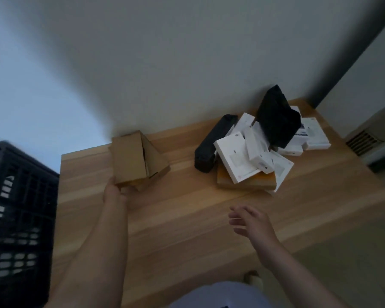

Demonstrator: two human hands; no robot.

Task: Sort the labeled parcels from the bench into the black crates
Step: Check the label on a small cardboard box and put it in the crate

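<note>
A brown cardboard parcel (129, 160) stands at the far left of the wooden bench (187, 218), leaning against a second brown box (157, 162). My left hand (113, 193) grips its lower near corner. My right hand (251, 221) hovers over the bench near the front, fingers spread and relaxed, holding nothing. A heap of parcels lies at the back right: several white boxes (236, 157), a long black box (211, 145), a black bag (276, 121) and a flat orange-brown parcel (247, 182) underneath. A black crate (18, 218) stands left of the bench.
A grey wall runs behind the bench. A floor vent (362, 141) sits beyond the bench's right end. My light-coloured clothing (220, 294) shows at the near bench edge.
</note>
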